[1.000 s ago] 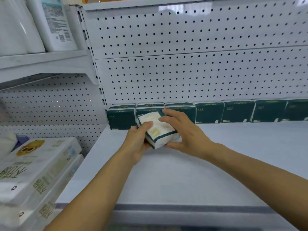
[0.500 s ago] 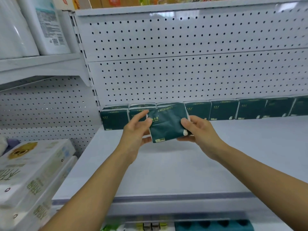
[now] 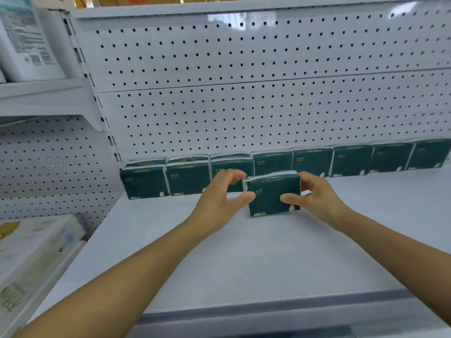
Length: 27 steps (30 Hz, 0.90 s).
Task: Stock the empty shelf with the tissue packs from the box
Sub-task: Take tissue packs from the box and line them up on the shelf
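Dark green and plastic-wrapped, the rectangular tissue pack [image 3: 273, 193] stands upright on the white metal shelf [image 3: 244, 259], pinched at its ends by the left hand [image 3: 219, 203] and the right hand [image 3: 314, 198], fingers curled round it. It sits just before the row of matching green packs [image 3: 351, 161] lining the white perforated back panel [image 3: 244, 113]. White boxed goods [image 3: 31, 252] fill the neighbouring bay at left.

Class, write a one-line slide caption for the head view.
Both hands, left and right, set a green tissue pack upright on the white shelf.

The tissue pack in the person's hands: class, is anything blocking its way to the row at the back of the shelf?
Nothing visible does. The tissue pack, held by the left hand and right hand, stands on the shelf just in front of a single-depth part of the back row.
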Tool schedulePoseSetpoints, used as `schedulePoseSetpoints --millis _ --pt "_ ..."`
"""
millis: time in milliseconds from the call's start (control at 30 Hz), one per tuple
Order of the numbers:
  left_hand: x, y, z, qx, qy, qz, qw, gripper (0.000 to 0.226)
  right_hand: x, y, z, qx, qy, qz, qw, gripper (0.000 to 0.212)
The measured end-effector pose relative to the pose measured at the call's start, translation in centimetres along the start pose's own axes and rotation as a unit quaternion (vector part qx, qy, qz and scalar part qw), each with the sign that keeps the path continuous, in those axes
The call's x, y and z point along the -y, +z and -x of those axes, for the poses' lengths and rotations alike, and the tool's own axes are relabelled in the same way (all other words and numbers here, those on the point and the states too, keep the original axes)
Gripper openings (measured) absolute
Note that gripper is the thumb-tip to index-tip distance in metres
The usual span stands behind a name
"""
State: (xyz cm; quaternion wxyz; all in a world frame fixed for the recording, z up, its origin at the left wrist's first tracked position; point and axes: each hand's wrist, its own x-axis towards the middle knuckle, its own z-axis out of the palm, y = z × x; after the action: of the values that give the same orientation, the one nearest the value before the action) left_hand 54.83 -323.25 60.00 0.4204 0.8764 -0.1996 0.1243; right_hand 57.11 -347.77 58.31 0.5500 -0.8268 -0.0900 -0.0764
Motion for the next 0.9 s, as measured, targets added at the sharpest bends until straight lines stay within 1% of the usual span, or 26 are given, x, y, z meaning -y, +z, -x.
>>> schedulePoseSetpoints --millis 67,133,167,233,333,400,500,733,900 --pt "0.8 0.0 -2.0 -0.044 0.042 -0.139 0.988 0.055 -1.5 -1.4 -1.8 -0.042 0.016 0.066 0.997 0.024" --pt "1.9 0.0 -4.0 -0.077 0.070 -0.257 0.961 0.067 -2.6 -2.2 -3.4 -0.064 0.028 0.100 0.993 0.030" --pt "2.5 0.1 -4.9 -0.071 0.070 -0.312 0.945 0.072 -3.0 -2.4 -4.3 -0.069 0.029 0.101 0.992 0.033" --pt "3.7 0.4 -6.5 -0.039 0.060 -0.418 0.906 0.081 -3.4 -2.5 -5.6 -0.075 0.027 0.101 0.992 0.033" --pt "4.9 0.8 -7.9 0.002 0.048 -0.509 0.859 0.088 -3.9 -2.4 -7.1 -0.085 0.026 0.106 0.990 0.026" --pt "5.4 1.1 -8.2 0.011 0.047 -0.535 0.844 0.091 -4.0 -2.2 -7.6 -0.094 0.030 0.100 0.990 0.029" --pt "5.8 1.5 -8.5 0.003 0.047 -0.545 0.837 0.092 -4.0 -1.8 -8.1 -0.125 0.027 0.085 0.988 0.042" --pt "6.9 2.2 -8.6 -0.045 0.062 -0.534 0.842 0.091 -4.0 -0.5 -8.8 -0.140 0.014 0.118 0.983 0.036" --pt "7.1 2.2 -8.7 -0.047 0.065 -0.539 0.838 0.090 -4.0 0.2 -8.9 -0.149 0.015 0.131 0.980 0.036"
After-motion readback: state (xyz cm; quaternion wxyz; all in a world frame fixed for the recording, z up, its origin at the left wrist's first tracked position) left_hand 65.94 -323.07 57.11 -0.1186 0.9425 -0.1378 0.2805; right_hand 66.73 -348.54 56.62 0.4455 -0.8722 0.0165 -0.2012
